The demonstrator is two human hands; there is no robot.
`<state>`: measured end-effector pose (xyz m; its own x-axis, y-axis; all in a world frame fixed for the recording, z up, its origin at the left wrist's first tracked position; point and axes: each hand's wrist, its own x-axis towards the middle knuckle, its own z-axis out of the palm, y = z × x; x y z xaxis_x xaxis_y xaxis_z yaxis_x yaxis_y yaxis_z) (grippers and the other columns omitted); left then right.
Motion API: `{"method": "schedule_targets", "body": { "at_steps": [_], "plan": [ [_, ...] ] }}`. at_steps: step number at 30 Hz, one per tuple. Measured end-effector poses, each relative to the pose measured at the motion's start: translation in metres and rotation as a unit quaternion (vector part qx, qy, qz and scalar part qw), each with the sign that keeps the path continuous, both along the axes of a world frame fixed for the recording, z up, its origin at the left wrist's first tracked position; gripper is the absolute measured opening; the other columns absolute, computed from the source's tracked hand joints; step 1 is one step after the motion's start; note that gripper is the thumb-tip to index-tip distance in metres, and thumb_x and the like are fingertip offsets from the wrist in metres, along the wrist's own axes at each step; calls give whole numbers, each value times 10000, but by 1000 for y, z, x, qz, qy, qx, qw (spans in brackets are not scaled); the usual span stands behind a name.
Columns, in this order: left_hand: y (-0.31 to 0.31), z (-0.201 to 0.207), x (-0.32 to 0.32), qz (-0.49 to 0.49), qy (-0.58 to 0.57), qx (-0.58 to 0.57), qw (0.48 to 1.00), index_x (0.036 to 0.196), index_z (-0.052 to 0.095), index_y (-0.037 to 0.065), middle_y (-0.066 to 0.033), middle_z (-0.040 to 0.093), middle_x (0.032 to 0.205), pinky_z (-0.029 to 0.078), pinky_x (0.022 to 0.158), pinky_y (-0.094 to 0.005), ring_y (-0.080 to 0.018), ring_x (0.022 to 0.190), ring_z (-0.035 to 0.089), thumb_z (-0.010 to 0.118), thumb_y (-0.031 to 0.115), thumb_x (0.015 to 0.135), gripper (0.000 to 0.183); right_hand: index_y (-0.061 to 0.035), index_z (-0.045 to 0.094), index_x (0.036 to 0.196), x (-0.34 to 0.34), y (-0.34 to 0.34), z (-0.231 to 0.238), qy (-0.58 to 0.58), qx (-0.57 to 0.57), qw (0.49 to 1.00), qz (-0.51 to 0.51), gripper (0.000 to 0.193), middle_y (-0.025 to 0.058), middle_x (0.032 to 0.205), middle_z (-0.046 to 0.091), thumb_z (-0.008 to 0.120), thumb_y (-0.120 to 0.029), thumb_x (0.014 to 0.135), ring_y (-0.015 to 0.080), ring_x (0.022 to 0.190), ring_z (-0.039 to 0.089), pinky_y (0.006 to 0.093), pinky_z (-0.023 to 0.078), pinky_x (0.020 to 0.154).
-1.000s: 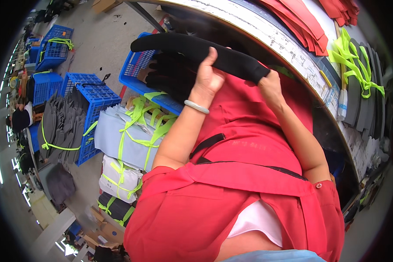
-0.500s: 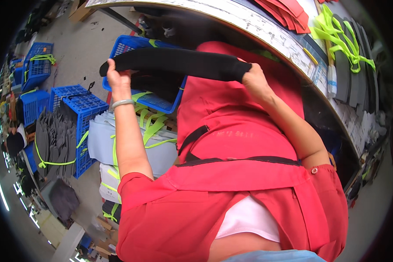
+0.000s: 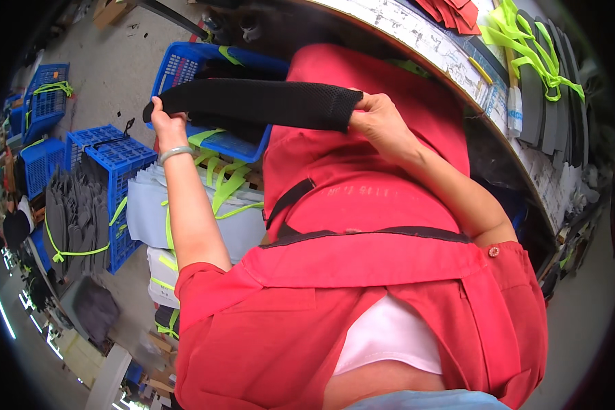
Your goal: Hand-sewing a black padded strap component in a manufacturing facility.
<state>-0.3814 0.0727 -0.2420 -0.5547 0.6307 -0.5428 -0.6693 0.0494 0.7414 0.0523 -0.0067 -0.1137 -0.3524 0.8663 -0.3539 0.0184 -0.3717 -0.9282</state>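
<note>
Left hand [image 3: 169,126]: holding black cloth strip [image 3: 260,104] near rounded left end, tip poking out just past thumb. Strip: spans gap between hands, long axis side to side, slightly bowed, crossing in front of blue basket [image 3: 244,147], then red apron [image 3: 362,195]. Right hand [image 3: 384,124]: gripping squared right end. Neither hand nearer; both touching strip.

My head camera's view, facing steeply down.
Through its fisheye I see red clothing [image 3: 383,263] close below, left hand [image 3: 169,128] and right hand [image 3: 387,128] farther off, straight lines bowed.
</note>
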Motion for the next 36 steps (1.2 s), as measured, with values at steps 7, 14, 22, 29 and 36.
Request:
{"method": "schedule_targets", "body": {
  "at_steps": [7,14,22,29,36],
  "plan": [
    [-64,53,241,-312,-189,117,924,1108,632,63,-46,664,1088,479,969,-369,-182,1042,614,683,81,886,228,21,674,982,5,27,-22,-124,148,968,161,223,84,749,623,608,-179,910,164,764,586,323,483,748],
    [-58,70,227,-338,-94,106,930,1062,634,-10,-81,674,1022,527,877,-310,-185,922,655,691,47,873,206,33,691,1027,17,53,8,-157,56,985,52,492,82,934,684,611,-442,924,120,794,618,278,509,746],
    [-77,73,242,-404,-111,72,905,1101,599,2,-85,662,958,566,675,-299,-167,748,653,662,37,884,229,27,647,922,-22,51,-25,-120,106,986,53,202,33,766,644,665,-173,901,69,638,584,241,498,615],
    [-88,53,233,-311,-64,76,945,1081,592,15,-86,669,945,539,617,-255,-151,699,639,655,11,874,216,48,614,1110,-38,47,-45,-143,85,984,71,278,55,829,650,643,-152,918,80,658,589,227,488,602],
    [-122,-26,175,-233,-160,-11,959,1013,588,28,-69,623,887,519,672,-271,-156,732,616,651,27,879,148,14,639,1103,-35,46,-50,-96,31,992,80,243,38,804,629,576,-177,967,71,681,571,213,478,617]
  ]
}}
